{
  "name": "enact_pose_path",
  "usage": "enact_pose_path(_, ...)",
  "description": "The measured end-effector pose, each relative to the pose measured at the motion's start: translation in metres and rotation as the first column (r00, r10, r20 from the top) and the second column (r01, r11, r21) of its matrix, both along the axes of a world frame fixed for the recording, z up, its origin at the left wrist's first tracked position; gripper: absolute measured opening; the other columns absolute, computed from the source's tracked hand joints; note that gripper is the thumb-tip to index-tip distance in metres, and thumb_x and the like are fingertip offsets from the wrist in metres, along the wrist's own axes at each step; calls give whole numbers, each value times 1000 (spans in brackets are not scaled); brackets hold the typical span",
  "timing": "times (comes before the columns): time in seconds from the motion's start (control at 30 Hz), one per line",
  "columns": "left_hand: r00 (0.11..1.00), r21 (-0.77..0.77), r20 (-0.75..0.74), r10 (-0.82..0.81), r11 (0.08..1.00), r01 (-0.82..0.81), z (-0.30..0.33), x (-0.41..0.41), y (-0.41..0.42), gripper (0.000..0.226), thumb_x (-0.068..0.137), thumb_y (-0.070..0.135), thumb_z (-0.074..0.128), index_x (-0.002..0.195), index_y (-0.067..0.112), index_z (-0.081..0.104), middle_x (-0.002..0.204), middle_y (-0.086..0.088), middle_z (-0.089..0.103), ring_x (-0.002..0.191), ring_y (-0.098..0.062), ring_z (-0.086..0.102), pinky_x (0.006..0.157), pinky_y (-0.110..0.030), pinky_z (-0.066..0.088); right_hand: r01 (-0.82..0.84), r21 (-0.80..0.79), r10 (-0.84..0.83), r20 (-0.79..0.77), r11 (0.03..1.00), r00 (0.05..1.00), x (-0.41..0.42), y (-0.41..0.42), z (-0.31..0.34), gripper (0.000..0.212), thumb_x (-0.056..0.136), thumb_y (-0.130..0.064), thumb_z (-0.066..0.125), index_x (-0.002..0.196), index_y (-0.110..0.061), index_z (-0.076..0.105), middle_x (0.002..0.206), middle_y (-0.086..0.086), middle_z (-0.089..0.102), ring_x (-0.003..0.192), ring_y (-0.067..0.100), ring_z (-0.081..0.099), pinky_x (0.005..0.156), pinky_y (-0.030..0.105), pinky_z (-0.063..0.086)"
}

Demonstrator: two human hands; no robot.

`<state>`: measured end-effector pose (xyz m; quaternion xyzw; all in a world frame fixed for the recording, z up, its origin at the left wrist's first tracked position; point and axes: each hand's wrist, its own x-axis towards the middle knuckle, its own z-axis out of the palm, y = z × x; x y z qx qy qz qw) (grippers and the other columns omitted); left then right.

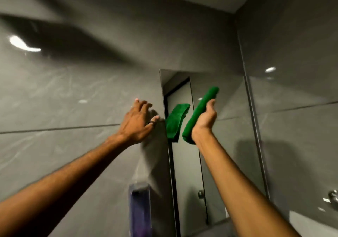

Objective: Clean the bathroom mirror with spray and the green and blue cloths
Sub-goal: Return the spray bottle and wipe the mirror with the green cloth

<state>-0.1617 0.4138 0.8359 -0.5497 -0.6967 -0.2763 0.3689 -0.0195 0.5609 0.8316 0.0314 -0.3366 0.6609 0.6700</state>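
Note:
The bathroom mirror [225, 136] hangs on the grey tiled wall, right of centre. My right hand [205, 119] is raised in front of its upper part and holds a folded green cloth [200, 112] close to the glass. The cloth's reflection shows in the mirror just left of it. My left hand [139, 121] rests with spread fingers on the wall tile, just left of the mirror's left edge, and holds nothing. No blue cloth is in view.
A purple dispenser [140, 209] is mounted on the wall below my left hand, blurred. A chrome fitting [332, 197] sits on the right wall. The mirror reflects a door with a round knob [200, 193]. The side wall meets the mirror's right edge.

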Motion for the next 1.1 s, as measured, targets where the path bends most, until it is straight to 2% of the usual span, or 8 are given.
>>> enact_pose_path(0.07,990,6,-69,123,992,-123,28,-22,12,73,103,56,34,164,17,24,175,-9,12,163,-29,-2,133,-45,4,195,331,-252,139,923,958,-31,8,55,49,107,-44,29,150,-23,39,149,2,51,128,18,55,97,19,48)
enact_pose_path(0.1,978,-15,-100,184,982,-187,33,-31,15,77,102,61,24,166,20,14,176,-7,1,162,-29,-11,133,-45,-3,330,546,-498,191,770,846,-48,12,72,52,107,-43,24,157,-28,21,165,1,26,147,21,35,115,28,34)
enact_pose_path(0.2,899,26,-281,336,939,-343,28,-55,28,90,87,74,-11,164,27,-5,173,-6,-15,157,-31,-21,130,-45,-14,333,937,-971,27,107,237,-90,42,88,57,103,-41,18,158,-33,6,169,-1,-1,157,23,-2,127,43,-2)
enact_pose_path(0.23,867,70,-335,370,927,-368,21,-60,31,89,89,73,-11,164,26,-1,173,-7,-8,158,-32,-16,131,-46,-12,324,946,-988,-55,-6,142,-97,51,86,57,102,-40,19,158,-35,6,169,-2,0,157,23,-4,126,44,-6)
enact_pose_path(0.3,831,149,-376,409,912,-382,8,-66,38,79,97,66,5,164,24,15,173,-10,11,159,-36,2,130,-50,-2,349,932,-983,-146,-98,113,-102,71,83,56,103,-40,21,157,-39,4,169,-4,1,156,19,-3,126,44,-6)
enact_pose_path(0.5,810,261,-396,433,899,-353,-3,-64,46,76,97,58,24,161,18,26,170,-17,17,158,-41,13,127,-63,14,484,875,-999,9,28,43,-69,133,99,57,102,-40,16,157,-37,5,169,-5,4,157,17,0,127,42,-4)
enact_pose_path(1.0,730,363,-427,534,840,-402,-4,-77,56,77,98,59,27,165,23,19,173,-14,17,161,-39,12,128,-62,15,703,604,-869,493,376,41,55,319,98,54,107,-35,14,160,-25,6,170,4,5,156,25,7,126,47,8)
enact_pose_path(1.1,713,376,-436,549,831,-409,-4,-79,56,78,97,59,28,165,22,19,173,-15,17,161,-40,12,128,-62,15,712,596,-866,500,370,31,46,309,84,54,107,-34,14,160,-24,6,170,4,4,156,27,6,126,48,5)
